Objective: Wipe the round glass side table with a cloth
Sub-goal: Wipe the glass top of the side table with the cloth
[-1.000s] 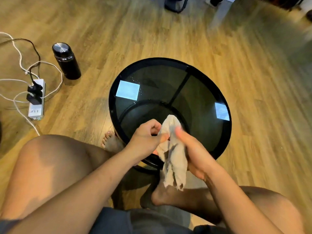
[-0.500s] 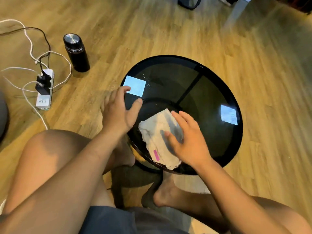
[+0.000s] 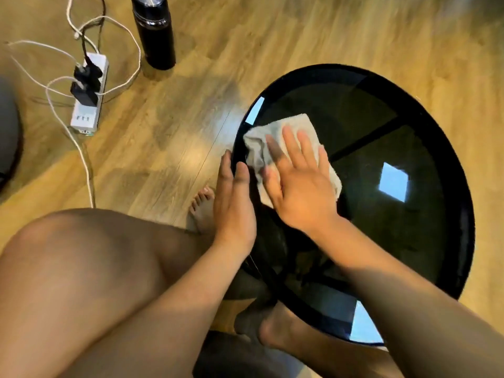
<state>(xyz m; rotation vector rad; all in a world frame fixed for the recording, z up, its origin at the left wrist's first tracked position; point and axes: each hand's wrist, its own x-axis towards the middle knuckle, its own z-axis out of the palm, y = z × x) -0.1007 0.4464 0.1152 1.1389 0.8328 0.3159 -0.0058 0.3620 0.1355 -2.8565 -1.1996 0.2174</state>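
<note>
Crumpled off-white cloth (image 3: 256, 145) sits on the round black glass side table (image 3: 395, 236), at its left rim. Right hand (image 3: 297, 192) presses it flat, fingers straight and spread. Left hand (image 3: 234, 203) grips the rim just beside, thumb on top. Black cylindrical flask (image 3: 155, 31) and white power strip (image 3: 87, 105) on wooden floor (image 3: 272, 36), well apart from the table.

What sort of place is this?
Likely a home living space: wooden floor, a round glass side table being wiped with a cloth, a power strip and black flask on the floor.
</note>
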